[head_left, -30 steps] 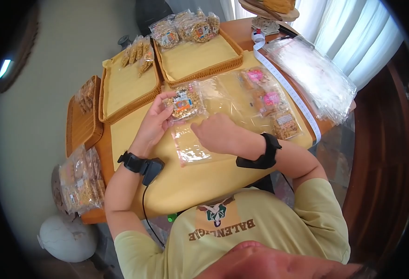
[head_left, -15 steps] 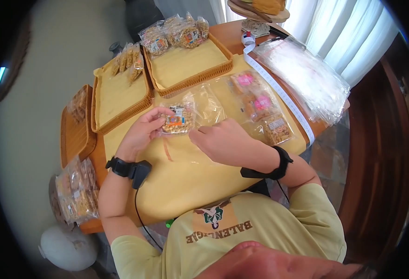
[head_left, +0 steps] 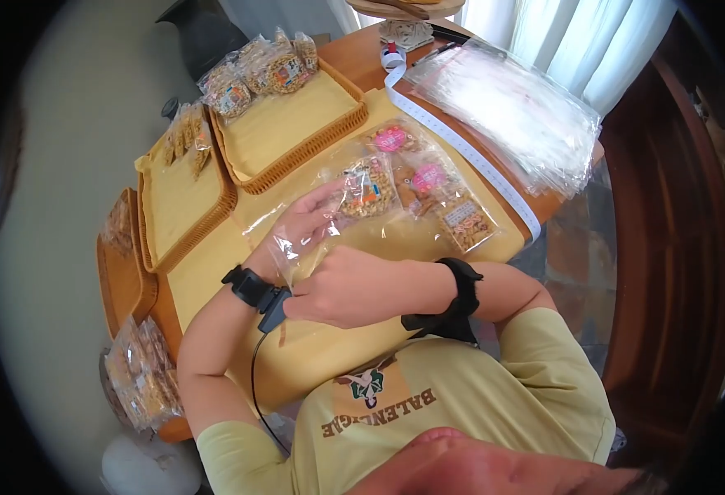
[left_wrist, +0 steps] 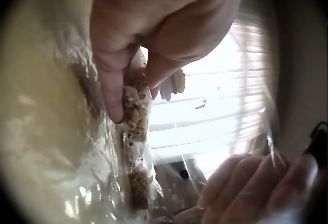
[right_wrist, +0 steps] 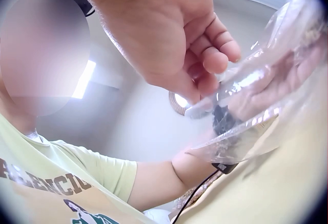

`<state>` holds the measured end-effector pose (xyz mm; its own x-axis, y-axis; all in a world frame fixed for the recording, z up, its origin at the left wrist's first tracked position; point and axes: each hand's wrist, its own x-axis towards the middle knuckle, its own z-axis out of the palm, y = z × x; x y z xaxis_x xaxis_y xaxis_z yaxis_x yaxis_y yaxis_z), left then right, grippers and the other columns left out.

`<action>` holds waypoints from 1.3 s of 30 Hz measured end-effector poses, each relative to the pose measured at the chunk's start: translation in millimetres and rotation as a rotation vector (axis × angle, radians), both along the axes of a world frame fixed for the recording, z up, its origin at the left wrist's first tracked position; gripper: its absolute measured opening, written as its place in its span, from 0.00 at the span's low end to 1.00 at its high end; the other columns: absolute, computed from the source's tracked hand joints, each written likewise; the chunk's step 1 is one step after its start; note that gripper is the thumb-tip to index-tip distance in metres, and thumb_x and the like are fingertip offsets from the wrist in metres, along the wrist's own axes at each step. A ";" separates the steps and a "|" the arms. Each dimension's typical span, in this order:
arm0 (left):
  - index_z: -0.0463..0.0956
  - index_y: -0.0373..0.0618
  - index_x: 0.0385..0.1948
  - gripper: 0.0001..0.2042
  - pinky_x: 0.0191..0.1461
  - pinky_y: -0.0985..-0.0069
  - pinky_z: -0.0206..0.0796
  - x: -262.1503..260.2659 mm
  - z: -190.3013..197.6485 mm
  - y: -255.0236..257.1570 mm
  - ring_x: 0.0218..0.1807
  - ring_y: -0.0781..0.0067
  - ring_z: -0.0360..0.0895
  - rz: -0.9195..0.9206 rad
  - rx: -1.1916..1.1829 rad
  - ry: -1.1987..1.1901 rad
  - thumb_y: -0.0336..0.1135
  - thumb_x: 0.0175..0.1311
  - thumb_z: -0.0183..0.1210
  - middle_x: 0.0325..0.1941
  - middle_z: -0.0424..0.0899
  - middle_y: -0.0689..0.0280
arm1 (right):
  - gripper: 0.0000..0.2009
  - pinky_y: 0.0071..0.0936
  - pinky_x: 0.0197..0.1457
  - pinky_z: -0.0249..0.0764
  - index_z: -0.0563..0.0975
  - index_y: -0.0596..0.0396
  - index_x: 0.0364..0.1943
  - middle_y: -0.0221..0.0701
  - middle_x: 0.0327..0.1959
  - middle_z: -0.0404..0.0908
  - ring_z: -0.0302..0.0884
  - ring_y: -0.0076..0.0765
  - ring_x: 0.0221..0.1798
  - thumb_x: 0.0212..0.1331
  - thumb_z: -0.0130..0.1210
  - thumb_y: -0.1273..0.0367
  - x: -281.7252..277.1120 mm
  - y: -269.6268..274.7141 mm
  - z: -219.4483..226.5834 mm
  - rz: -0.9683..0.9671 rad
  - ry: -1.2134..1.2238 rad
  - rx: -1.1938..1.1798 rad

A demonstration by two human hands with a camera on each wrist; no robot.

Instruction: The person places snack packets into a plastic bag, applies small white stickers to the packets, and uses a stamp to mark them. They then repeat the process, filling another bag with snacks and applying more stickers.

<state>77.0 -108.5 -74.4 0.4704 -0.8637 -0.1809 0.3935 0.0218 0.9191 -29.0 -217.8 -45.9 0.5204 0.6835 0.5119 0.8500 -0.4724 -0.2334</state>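
Nut packet: the round nut packet lies within the clear bag, next to the pink-labelled packets.
Left hand: the left hand appears to be inside the clear bag, film lying over it; its fingers pinch the nut packet by the edge, seemingly to keep it level.
Right hand: the right hand is at the clear bag's near end, fingers curled and, as best I can judge through the glare, pinching film; presumably this keeps the film lifted off the left hand.
Packed row: the pink-labelled packets and a square packet lie flat at the clear bag's right end, likely spread so none stacks on another.
Tape and sleeves: right of the clear bag run a measuring tape, then flat sleeves, probably set aside within reach.
Trays: wicker trays stand beyond and left of the clear bag on the tabletop.
Writing: shirt lettering begins "BALENCI"; packet print and tape figures too small to read.
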 end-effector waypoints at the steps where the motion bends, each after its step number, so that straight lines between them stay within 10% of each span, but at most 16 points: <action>1: 0.58 0.39 0.59 0.21 0.57 0.75 0.64 -3.1 0.8 -7.5 0.52 0.76 0.68 0.080 0.002 0.006 0.29 0.63 0.48 0.50 0.70 0.66 | 0.04 0.30 0.19 0.66 0.68 0.53 0.22 0.31 0.16 0.70 0.72 0.36 0.20 0.46 0.50 0.70 2.5 -0.3 -0.4 0.029 -0.011 0.017; 9: 0.57 0.38 0.59 0.21 0.49 0.82 0.67 0.0 1.7 6.8 0.31 0.85 0.68 0.385 0.111 -0.013 0.24 0.62 0.43 0.26 0.62 0.78 | 0.06 0.31 0.20 0.66 0.68 0.53 0.21 0.31 0.17 0.70 0.72 0.37 0.21 0.51 0.48 0.68 5.3 5.6 -23.6 0.132 0.100 0.146; 21: 0.64 0.41 0.52 0.17 0.44 0.78 0.72 -10.6 -16.0 22.1 0.37 0.72 0.76 0.496 0.053 -0.194 0.30 0.61 0.50 0.39 0.75 0.63 | 0.08 0.30 0.21 0.66 0.67 0.53 0.21 0.31 0.17 0.67 0.70 0.35 0.21 0.52 0.49 0.67 6.7 10.7 -27.9 0.203 0.079 0.285; 30: 0.64 0.46 0.55 0.19 0.20 0.84 0.62 12.5 -15.1 31.3 0.18 0.83 0.66 0.263 0.408 -0.432 0.32 0.60 0.51 0.24 0.67 0.71 | 0.08 0.30 0.21 0.65 0.67 0.53 0.21 0.31 0.17 0.67 0.70 0.35 0.21 0.52 0.49 0.68 8.3 11.6 -28.0 0.210 0.052 0.319; 39: 0.61 0.50 0.60 0.25 0.28 0.85 0.64 -7.4 12.8 53.5 0.24 0.84 0.69 0.166 0.415 -0.347 0.24 0.58 0.47 0.30 0.68 0.69 | 0.06 0.28 0.20 0.64 0.68 0.52 0.21 0.29 0.16 0.64 0.69 0.31 0.20 0.51 0.49 0.68 8.0 11.9 -31.2 0.191 0.015 0.274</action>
